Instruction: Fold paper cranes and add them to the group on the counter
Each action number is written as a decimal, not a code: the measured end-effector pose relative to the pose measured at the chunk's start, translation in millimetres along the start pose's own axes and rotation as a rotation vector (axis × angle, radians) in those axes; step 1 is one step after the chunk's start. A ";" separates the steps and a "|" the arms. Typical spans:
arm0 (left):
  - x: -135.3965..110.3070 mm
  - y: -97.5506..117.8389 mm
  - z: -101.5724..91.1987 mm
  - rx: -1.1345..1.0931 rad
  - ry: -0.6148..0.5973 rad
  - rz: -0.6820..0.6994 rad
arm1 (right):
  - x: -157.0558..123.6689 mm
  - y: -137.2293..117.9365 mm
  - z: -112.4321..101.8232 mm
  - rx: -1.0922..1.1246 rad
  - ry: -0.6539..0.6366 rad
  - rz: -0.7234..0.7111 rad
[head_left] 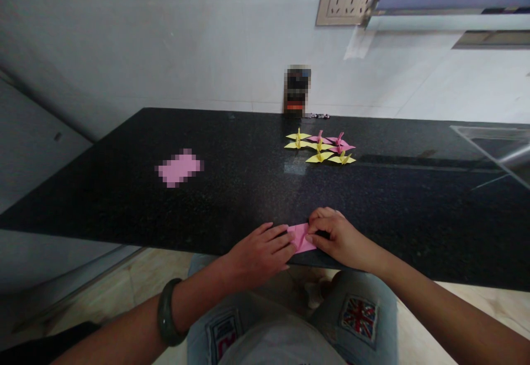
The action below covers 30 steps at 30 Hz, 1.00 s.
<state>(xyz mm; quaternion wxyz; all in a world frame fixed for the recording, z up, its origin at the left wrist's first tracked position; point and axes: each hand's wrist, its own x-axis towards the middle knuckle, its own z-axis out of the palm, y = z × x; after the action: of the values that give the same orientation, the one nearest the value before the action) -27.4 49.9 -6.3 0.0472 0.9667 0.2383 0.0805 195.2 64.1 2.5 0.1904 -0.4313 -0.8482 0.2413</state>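
Observation:
A small pink paper (300,238) lies at the near edge of the black stone counter (232,188). My left hand (261,253) rests on the paper's left side, fingers stretched flat and pressing it down. My right hand (337,237) is curled over the paper's right side, thumb and fingers pinched on its edge. Further back on the counter stand several folded paper cranes (319,148), yellow and pink, in a tight cluster.
A blurred pink patch (179,168) lies on the counter at the left. A dark object (297,90) stands against the wall behind the cranes. A clear sheet (494,147) sits at the right end. A wall socket plate (350,0) is above.

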 end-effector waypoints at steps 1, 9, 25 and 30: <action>0.0 0.0 -0.2 0.002 0.003 0.009 | -0.2 0.1 0.0 -0.003 0.000 0.001; -1.9 0.7 5.5 0.032 0.059 0.080 | -1.6 0.8 1.0 0.041 0.025 0.026; -0.9 1.3 8.8 0.015 0.063 0.049 | -4.2 0.2 -5.9 -0.013 -0.115 -0.036; -1.6 1.5 9.0 -0.006 0.058 0.037 | -1.8 -0.5 -4.7 -0.040 -0.113 0.004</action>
<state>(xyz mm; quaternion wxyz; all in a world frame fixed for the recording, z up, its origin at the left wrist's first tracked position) -26.5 47.4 -15.2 0.0415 0.9681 0.2212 0.1100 198.4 63.4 6.4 0.1329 -0.4224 -0.8614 0.2488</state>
